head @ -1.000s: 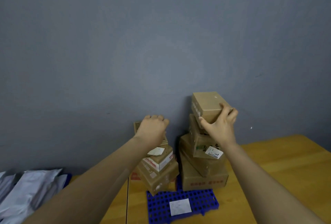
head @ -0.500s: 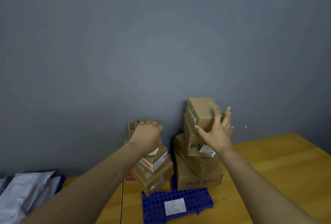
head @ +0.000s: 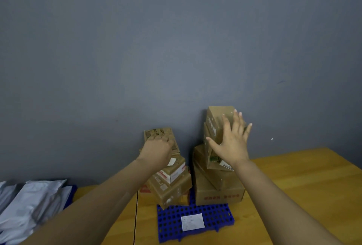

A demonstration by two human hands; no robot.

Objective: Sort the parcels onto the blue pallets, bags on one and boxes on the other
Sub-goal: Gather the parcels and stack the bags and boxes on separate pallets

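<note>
My right hand (head: 232, 144) is spread wide, fingers straight, holding nothing, over the near face of the small brown cardboard box (head: 216, 119) topping the right stack on the blue perforated plastic pallet (head: 213, 215); my left hand (head: 156, 151) rests on the printed brown carton (head: 156, 133) crowning the left stack, though whether it grips I cannot tell; grey plastic mailer bags (head: 29, 205) lie far left.

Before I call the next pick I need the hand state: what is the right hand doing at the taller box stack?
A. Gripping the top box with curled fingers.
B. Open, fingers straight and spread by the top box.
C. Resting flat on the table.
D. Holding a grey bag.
B: the right hand shows straight, spread fingers in front of the top box, curled round nothing.
</note>
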